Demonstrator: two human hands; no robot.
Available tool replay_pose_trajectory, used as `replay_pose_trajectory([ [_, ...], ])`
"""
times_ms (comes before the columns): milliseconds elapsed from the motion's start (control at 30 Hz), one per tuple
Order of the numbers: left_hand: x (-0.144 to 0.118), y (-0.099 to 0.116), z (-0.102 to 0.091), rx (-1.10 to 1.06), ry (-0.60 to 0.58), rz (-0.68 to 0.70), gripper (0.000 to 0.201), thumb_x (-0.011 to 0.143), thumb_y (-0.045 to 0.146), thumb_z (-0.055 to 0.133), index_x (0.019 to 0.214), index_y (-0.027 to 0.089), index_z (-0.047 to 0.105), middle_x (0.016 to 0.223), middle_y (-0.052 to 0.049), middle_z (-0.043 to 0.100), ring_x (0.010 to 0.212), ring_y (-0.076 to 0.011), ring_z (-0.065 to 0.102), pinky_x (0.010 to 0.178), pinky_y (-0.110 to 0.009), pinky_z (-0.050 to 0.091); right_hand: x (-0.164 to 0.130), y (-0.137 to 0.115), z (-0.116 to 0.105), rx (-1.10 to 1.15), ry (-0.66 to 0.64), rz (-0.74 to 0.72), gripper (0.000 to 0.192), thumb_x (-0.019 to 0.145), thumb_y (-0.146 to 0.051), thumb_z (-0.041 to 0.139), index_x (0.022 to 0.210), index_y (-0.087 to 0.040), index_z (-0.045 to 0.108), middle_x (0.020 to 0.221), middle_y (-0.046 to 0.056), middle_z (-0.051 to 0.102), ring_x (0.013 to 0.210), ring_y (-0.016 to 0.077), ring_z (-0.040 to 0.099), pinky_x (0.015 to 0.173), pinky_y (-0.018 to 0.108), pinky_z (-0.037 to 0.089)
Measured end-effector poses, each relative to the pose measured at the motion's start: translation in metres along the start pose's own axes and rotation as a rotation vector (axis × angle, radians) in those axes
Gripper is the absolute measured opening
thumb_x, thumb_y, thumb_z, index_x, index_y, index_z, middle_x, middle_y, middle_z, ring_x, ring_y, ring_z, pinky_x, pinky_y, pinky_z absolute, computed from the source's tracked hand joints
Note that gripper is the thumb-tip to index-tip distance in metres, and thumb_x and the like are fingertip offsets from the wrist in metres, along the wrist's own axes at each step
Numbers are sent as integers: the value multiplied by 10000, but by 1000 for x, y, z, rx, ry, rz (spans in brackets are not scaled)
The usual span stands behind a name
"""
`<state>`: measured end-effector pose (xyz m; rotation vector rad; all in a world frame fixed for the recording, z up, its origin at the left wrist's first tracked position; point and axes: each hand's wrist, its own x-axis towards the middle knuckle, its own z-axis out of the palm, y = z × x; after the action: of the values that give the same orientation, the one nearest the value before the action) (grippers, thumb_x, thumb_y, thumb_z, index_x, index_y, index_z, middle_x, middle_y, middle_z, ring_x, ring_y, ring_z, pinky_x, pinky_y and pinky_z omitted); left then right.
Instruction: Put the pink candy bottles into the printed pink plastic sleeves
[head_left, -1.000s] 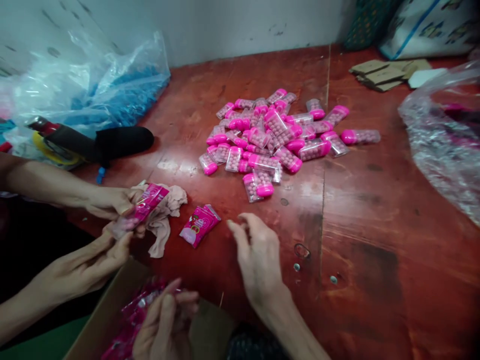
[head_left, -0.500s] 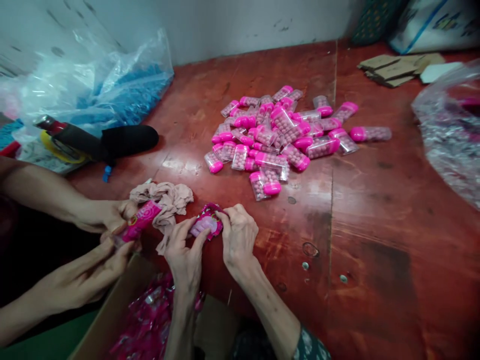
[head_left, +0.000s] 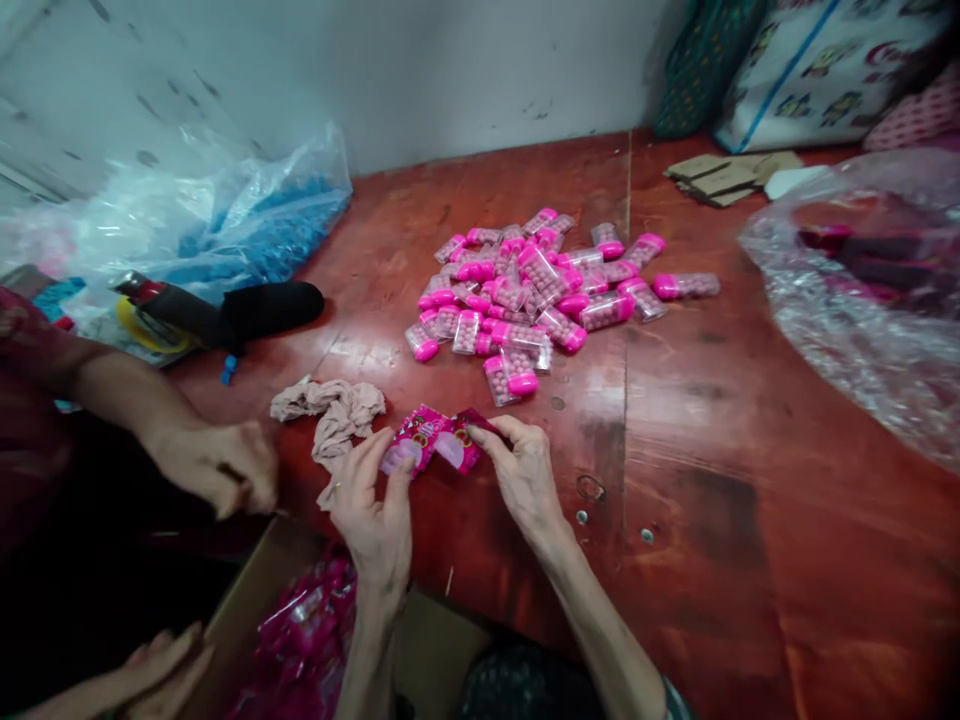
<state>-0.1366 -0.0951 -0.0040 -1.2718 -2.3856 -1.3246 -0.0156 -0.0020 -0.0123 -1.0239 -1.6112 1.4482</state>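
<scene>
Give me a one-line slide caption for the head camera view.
Both hands, left hand and right hand, hold pink sachets near a pile of pink-capped vials.

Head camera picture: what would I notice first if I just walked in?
Probably the heap of clear little bottles with bright pink caps in the middle of the red wooden table. Nearer, the person's left hand and right hand hold pink sachets between them. A crumpled beige cloth lies just left of them.

I can't read the print on the pink packets [head_left: 439,443]; my fingers cover their ends. The cardboard box [head_left: 247,600] and clear bag [head_left: 862,300] are cut off by the picture's edge.
</scene>
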Motion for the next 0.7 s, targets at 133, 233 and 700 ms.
replay_pose_trajectory([
  [133,5,37,13,-475,-285,-361,135,676,214,696,806,186,719,823,-30,677,820,-193,592,788,-289,433,-5,-10,-21,11,-116,-25,127,773,-173,614,681,-165,701,612,-19,619,589,114,552,582,201,397],
  [233,2,48,28,-646,-213,-508,49,611,182,736,638,182,695,621,32,604,631,-122,540,652,-230,434,-12,-15,-28,25,-110,15,114,763,-237,630,733,-155,704,595,-18,606,559,113,521,549,203,393],
  [700,-8,58,37,-814,-205,-837,168,630,328,734,602,202,625,615,-18,617,588,-144,581,610,-307,537,-33,-13,-20,-16,-44,66,292,856,-261,512,589,-168,583,585,-30,521,580,111,459,575,225,349],
])
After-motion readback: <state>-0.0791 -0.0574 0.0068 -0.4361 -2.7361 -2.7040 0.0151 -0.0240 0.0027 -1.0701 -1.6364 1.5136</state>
